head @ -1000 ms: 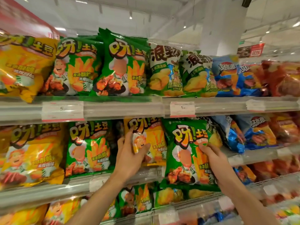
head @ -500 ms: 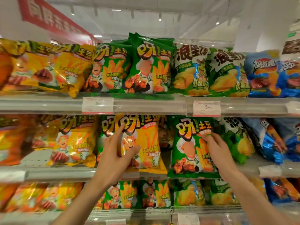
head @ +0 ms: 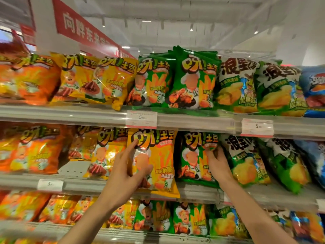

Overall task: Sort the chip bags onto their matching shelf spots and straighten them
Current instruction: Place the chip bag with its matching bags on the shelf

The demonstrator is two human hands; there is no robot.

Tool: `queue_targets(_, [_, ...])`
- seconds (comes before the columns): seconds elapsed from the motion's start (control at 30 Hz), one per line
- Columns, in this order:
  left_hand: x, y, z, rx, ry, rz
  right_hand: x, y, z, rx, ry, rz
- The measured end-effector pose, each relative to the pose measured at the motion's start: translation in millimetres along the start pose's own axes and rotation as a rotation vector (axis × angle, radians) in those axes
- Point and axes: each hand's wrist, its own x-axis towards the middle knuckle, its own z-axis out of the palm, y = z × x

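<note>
Two hands grip bags: left hand (head: 127,170) yellow bag (head: 159,162) overhanging the shelf lip (head: 197,192); right hand (head: 218,162) green bag (head: 195,155).

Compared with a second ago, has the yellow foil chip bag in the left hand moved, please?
Yes, leftward: the yellow foil chip bag sat right of the left white price tag and now sits directly below it.

The left hand (head: 128,171) covered the lower left of the yellow chip bag (head: 158,155). The orange bags (head: 26,81) at far left were motion-blurred, and the blue bags (head: 314,90) were cut off by the right edge. Price tag (head: 141,118) print was too small to read.
</note>
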Motion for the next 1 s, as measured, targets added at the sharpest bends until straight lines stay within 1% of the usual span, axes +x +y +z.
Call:
queue_targets(0.13, [2, -4, -2, -0.012, -0.017, -0.005, 3, 4, -1, -0.140, 0.046, -0.055])
queue_targets(0.2, [3, -5, 0, -0.012, -0.021, -0.008, 4, 5, -4, -0.181, 0.081, -0.082])
queue_targets(0.33, [3, -5, 5, -0.042, -0.034, -0.012, -8, 1, -14, -0.259, 0.096, -0.130])
queue_targets(0.4, [3, -5, 7, -0.052, -0.039, -0.009, -19, -4, -21, -0.314, 0.157, -0.214])
queue_targets(0.47, [2, -4, 11, -0.065, -0.038, -0.009, -37, -13, -24, -0.311, 0.205, -0.330])
queue_targets(0.5, [0, -4, 13, -0.072, -0.036, -0.011, -47, -18, -23, -0.292, 0.182, -0.373])
queue_targets(0.53, [-1, -3, 15, -0.075, -0.037, -0.013, -57, -24, -22, -0.259, 0.114, -0.386])
queue_targets(0.63, [-9, 2, 21, -0.080, -0.056, -0.033, -82, -34, -8, -0.132, -0.206, -0.301])
queue_targets(0.7, [-14, 2, 22, -0.084, -0.077, -0.039, -89, -36, 2, -0.089, -0.328, -0.248])
queue_targets(0.77, [-19, 1, 20, -0.090, -0.109, -0.048, -95, -36, 11, -0.068, -0.383, -0.209])
queue_targets(0.83, [-22, -1, 14, -0.096, -0.145, -0.053, -102, -33, 17, -0.045, -0.400, -0.187])
queue_targets(1.0, [-21, -14, -13, -0.118, -0.226, -0.013, -118, -39, 37, -0.011, -0.364, -0.162])
